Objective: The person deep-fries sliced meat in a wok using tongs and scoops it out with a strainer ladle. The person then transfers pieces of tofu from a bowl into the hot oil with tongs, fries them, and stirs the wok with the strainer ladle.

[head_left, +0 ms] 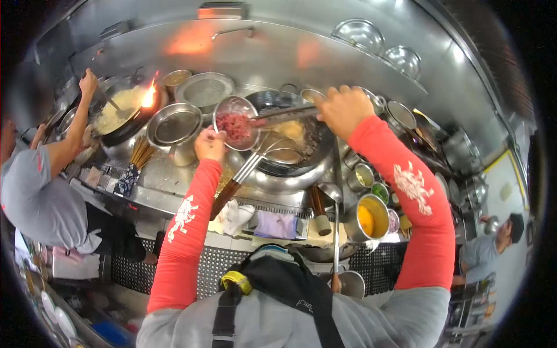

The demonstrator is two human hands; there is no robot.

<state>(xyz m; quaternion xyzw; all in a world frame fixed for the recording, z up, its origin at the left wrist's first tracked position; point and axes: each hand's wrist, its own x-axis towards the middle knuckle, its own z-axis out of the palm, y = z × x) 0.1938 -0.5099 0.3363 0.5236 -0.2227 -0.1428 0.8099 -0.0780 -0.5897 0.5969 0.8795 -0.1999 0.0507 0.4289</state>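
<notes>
My left hand (pixel 210 145) is closed on the rim of a small metal bowl (pixel 219 110), tilted beside the wok's left edge. Raw, red, shredded meat (pixel 235 126) lies inside the bowl. Above the wok's right side, my right hand (pixel 346 112) grips a long, dark-shafted utensil (pixel 290 111); its far end reaches the meat, and its kind is unclear. Below is a black wok (pixel 316 152) holding dark liquid and a yellowish mass (pixel 292 131). A wire strainer (pixel 264 152) with a wooden handle rests across the wok's near left rim.
At left, a co-worker (pixel 43 185) works a second wok (pixel 125 107) beside a flame (pixel 149 95). Metal pans (pixel 174 124) stand between the woks. To the right are a pot of orange liquid (pixel 371 217), a ladle (pixel 331 194) and small containers. Another person (pixel 490 249) stands far right.
</notes>
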